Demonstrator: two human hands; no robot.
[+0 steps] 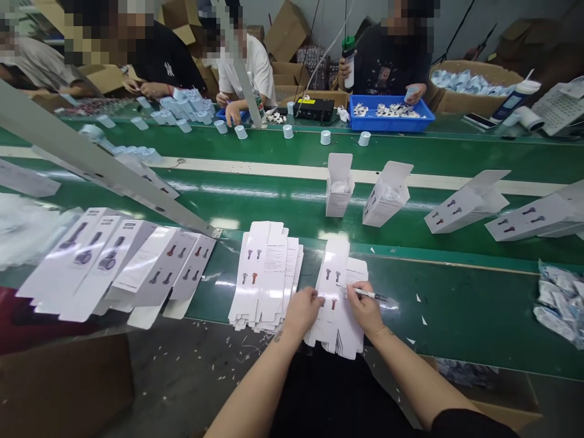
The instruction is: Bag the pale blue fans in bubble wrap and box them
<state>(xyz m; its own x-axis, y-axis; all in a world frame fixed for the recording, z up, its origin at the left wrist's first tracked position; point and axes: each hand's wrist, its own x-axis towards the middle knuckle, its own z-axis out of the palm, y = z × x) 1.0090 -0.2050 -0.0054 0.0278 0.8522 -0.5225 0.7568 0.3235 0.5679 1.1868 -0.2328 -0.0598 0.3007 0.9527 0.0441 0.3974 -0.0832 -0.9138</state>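
In front of me a stack of flat, unfolded white cartons lies at the edge of the green bench, small product pictures facing up. My left hand is at the stack's left edge, its curled fingers and thumb on the top carton. A white pen with a dark end is in my right hand, its tip over the printed pictures. Left of my hands lies another pile of flat cartons, with printed text and pictures on top.
Folded cartons lean in a row at left. Open cartons with clear plastic inside stand on the green belt. Plastic-wrapped parts lie at right. Across, people work beside a blue tray and light-blue cups. A metal post slants at left.
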